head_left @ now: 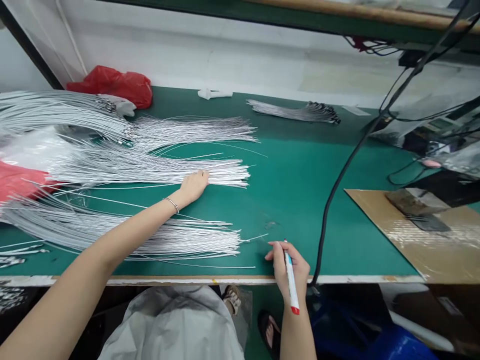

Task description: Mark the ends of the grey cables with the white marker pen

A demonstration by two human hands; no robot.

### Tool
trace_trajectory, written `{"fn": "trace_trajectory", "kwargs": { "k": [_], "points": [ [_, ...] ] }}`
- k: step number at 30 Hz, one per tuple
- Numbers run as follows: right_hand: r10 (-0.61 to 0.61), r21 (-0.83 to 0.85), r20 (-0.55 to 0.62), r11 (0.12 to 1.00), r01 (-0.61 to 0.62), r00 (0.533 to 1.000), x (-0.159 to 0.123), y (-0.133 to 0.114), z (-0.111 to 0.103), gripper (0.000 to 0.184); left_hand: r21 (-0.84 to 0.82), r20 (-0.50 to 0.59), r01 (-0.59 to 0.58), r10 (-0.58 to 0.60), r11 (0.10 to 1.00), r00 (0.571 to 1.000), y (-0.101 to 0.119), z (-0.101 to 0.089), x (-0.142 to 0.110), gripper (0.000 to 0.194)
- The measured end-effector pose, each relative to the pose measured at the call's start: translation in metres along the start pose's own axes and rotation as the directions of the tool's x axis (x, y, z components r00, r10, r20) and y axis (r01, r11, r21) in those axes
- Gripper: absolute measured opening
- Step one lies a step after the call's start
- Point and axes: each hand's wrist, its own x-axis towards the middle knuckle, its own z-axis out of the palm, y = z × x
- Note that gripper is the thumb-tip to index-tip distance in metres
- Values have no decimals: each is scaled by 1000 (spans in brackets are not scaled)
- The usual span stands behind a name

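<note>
Near the green worktop's (292, 190) front edge, the right hand (291, 262) grips a white red-ended marker (291, 280); the left hand (194, 187) — grip unclear — covers thin silvery wires (227, 172) that dragging could tangle.

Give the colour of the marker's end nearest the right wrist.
Red, on the marker in the right hand; shows best in the head view.

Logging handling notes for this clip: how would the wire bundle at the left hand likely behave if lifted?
The wire bundle would probably flex rather than stay rigid, since its strands curve on the picture's left side. It may splay: its ends sit unevenly, and no tie shows near the left hand.
</note>
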Motion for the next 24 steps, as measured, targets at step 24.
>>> {"fn": "trace_trajectory", "kwargs": {
  "k": [24],
  "points": [
    [16,35,-70,999,-13,997,-2,7,-2,40,-320,258,-150,239,935,936,-37,-47,-152,17]
  ]
}}
